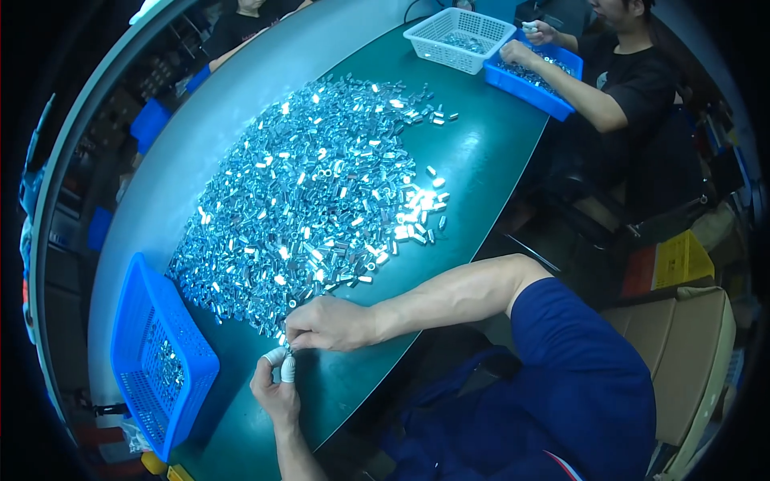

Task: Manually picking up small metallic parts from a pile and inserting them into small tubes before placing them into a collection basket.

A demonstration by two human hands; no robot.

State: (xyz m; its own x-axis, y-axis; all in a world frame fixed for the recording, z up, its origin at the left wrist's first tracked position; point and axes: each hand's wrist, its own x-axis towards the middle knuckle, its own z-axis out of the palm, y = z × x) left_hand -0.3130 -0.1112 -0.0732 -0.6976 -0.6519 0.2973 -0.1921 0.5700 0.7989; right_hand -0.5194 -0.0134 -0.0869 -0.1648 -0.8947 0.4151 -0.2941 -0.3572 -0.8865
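Note:
My left hand (277,386) has white covers on its thumb and a finger, and these pinch a small shiny metal part (285,343) at the near edge of the pile. Against those fingertips my right hand (333,322) is closed, fingers pressed together; what it grips is hidden. Just beyond both hands spreads a large pile (297,192) of short silvery metal pieces, some of them hollow like long nuts. A blue perforated basket (200,365) to the left has a small heap of metal pieces at its bottom.
The green tabletop (481,160) curves along my side. At the far right a person handles metal pieces over a blue basket (553,103), beside a white basket (421,40). Another person sits beyond the table. A cardboard box (682,353) and yellow bin (686,258) stand at the right.

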